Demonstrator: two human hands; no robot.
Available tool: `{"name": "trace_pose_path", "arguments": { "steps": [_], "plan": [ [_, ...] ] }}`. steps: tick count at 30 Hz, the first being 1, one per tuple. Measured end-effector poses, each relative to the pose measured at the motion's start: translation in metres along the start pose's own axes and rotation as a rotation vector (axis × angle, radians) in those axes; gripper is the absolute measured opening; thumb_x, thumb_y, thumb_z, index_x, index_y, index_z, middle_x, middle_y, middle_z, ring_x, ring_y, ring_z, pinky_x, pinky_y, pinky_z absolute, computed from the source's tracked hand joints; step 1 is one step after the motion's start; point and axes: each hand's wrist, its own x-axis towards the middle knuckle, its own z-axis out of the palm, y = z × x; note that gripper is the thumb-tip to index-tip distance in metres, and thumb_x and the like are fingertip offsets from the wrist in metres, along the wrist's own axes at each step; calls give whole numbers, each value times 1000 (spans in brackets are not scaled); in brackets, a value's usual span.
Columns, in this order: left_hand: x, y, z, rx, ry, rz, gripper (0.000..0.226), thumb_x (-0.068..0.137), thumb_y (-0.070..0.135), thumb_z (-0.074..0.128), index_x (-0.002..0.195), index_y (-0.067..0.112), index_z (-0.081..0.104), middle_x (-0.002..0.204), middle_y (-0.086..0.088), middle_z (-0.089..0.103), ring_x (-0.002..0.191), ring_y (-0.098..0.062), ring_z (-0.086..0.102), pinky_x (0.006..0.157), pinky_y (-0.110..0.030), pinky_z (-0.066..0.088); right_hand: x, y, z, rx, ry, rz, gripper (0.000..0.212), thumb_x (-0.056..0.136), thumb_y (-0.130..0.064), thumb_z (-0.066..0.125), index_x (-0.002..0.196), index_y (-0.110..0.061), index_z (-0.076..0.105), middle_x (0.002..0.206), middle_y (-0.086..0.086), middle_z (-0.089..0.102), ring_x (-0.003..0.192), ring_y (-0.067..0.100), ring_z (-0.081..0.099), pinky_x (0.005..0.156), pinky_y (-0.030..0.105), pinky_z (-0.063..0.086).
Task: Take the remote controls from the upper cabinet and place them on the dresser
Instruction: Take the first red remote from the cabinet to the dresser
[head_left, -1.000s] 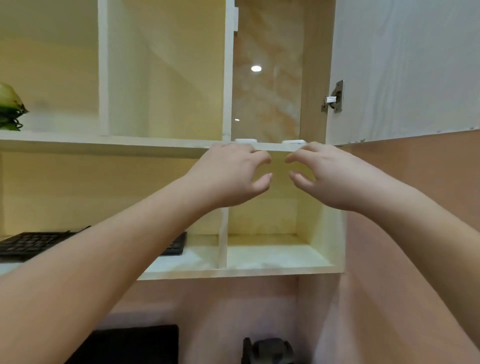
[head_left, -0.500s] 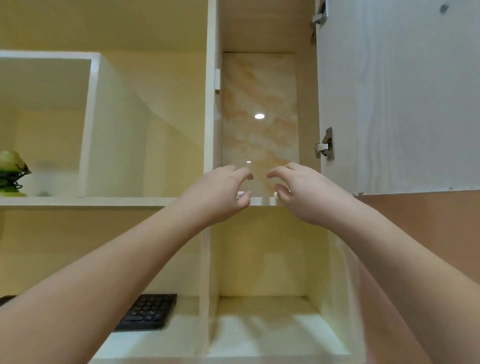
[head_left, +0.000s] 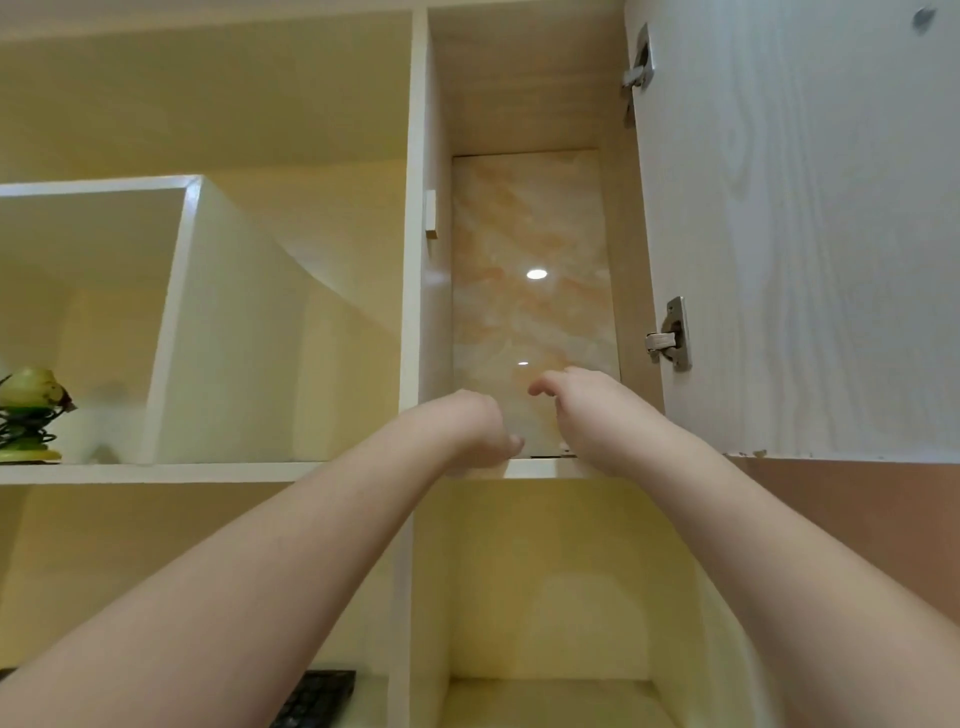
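Both of my hands reach up into the narrow open compartment of the upper cabinet. My left hand rests on the shelf's front edge with its fingers curled down behind it, so its hold is hidden. My right hand arches over the shelf just to the right, fingers apart, with nothing visibly in it. Between the two hands, only a thin dark sliver of a remote control shows on the shelf. The rest of the remotes lies hidden below the shelf line and behind my hands.
The cabinet door stands open to the right, with a metal hinge close to my right wrist. A green ornament sits on the left shelf. A black keyboard lies in the lower cubby.
The view has tilted further up. Both hands have gone up and forward over the shelf edge into the compartment, and the left hand's fingers have curled down.
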Motion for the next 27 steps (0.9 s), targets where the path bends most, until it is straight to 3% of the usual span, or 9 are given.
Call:
{"name": "trace_pose_path", "arguments": {
  "steps": [6,8,11,14,18,22,25,27],
  "plan": [
    [9,8,-3,37,-110,-25,44,97,46,37,95,9,60,86,-8,60,80,-27,53,71,-32,39,24,0,5,10,-123,102,61,86,6,30,136,-25,45,138,4,50,119,26,52,95,39,48],
    [9,8,-3,71,-88,-22,44,98,44,39,101,8,64,82,-6,58,80,-26,52,71,-31,40,29,-3,7,26,-138,104,61,85,6,28,135,-24,47,137,5,51,117,26,54,94,39,49],
    [6,9,-3,115,-63,-22,48,99,44,39,114,4,62,98,-11,62,85,-27,52,73,-31,40,37,-7,8,33,-143,99,62,84,7,28,133,-25,49,135,4,52,113,27,56,92,39,51],
    [3,9,-3,107,-46,-33,55,97,51,40,117,4,59,113,-13,64,105,-30,59,76,-31,41,43,-11,8,20,-167,99,61,85,9,29,132,-24,51,134,5,53,112,27,57,93,39,51],
    [-1,9,-4,56,-38,-33,64,95,56,40,119,0,56,119,-16,61,111,-31,58,85,-35,45,51,-17,9,-54,-271,104,59,88,10,31,135,-20,50,136,6,52,115,27,55,95,35,49],
    [-8,11,-7,18,-32,-32,57,97,47,40,122,-2,54,124,-17,59,115,-31,57,90,-35,46,61,-23,14,-174,-437,94,59,91,10,34,143,-17,40,143,2,49,125,27,49,97,32,43],
    [-11,12,-8,-5,-38,-36,48,100,38,37,123,-1,53,118,-16,60,112,-31,57,88,-34,45,72,-19,21,-262,-527,106,50,93,4,38,140,-11,44,134,7,58,123,27,53,100,36,44],
    [-13,11,-8,-27,-36,-34,43,101,32,38,124,-2,53,100,-15,59,96,-31,56,76,-33,43,80,-15,25,-277,-542,123,45,92,2,38,135,-7,49,128,10,62,118,27,57,98,38,47]
  ]
}}
